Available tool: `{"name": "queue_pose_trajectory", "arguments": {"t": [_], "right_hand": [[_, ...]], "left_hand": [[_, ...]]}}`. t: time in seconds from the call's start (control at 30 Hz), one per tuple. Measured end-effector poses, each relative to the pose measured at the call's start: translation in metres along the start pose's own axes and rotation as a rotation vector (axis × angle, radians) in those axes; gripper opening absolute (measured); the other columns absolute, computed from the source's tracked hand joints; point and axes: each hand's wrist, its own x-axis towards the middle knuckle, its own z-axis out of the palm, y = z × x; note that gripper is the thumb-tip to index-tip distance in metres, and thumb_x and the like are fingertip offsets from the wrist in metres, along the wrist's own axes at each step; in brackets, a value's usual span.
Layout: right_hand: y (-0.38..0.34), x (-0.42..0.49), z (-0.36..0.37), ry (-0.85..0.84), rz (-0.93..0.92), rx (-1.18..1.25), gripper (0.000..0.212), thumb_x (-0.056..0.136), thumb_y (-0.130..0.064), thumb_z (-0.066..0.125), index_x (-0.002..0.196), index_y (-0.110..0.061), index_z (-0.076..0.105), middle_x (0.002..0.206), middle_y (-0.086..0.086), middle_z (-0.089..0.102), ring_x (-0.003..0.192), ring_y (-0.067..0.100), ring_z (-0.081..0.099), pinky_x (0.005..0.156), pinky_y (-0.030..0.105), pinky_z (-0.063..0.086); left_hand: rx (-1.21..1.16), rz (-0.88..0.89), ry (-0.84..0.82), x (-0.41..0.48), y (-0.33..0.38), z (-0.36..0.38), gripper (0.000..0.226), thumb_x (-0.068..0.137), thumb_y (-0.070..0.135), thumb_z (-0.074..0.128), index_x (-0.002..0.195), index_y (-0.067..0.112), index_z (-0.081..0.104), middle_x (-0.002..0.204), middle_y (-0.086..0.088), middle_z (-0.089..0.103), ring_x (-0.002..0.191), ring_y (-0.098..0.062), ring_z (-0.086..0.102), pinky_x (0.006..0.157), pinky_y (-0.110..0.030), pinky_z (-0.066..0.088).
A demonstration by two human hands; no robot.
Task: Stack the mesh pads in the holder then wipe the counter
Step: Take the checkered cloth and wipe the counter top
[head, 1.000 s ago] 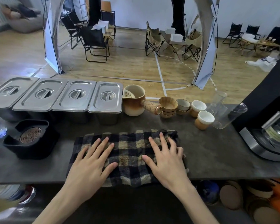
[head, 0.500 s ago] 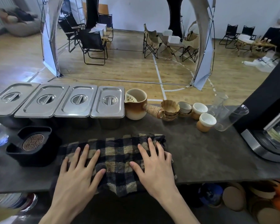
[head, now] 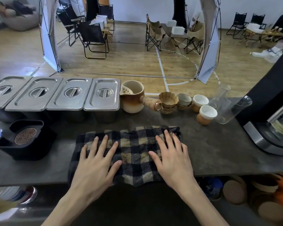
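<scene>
Two-step task; judged at step two, the wipe. Noted left hand point(head: 95, 162) and right hand point(head: 171, 159) laid flat on checked cloth point(head: 134, 149), fingers point(head: 104, 144) straight and spread, pressing down, gripping nothing. Found cloth on counter point(head: 219, 152), its near edge hanging slightly over. Saw mesh pads point(head: 25, 135) already seated in black holder point(head: 25, 154), left of cloth and apart from it. Judged next move to need even downward pressure and a stroke further along, kept short of cups point(head: 208, 112) behind. Against half a second earlier, recorded rightward shift of cloth and both hands, away from holder.
</scene>
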Motion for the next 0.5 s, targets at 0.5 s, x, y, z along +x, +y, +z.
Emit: {"name": "queue_pose_trajectory", "arguments": {"t": [0.5], "right_hand": [[0.127,-0.025,-0.015,0.070,0.140,-0.094,0.065,0.094,-0.061,0.015,0.148,-0.029,0.031,0.159,-0.001,0.022,0.146,0.017,0.017,0.112,0.037,0.024]], "left_hand": [[-0.053,0.127,0.004,0.034,0.127,0.006,0.066,0.093,0.062,0.007,0.151,0.032,0.009,0.162,-0.003,0.003,0.149,-0.028,-0.004,0.118,-0.052,0.004]]}}
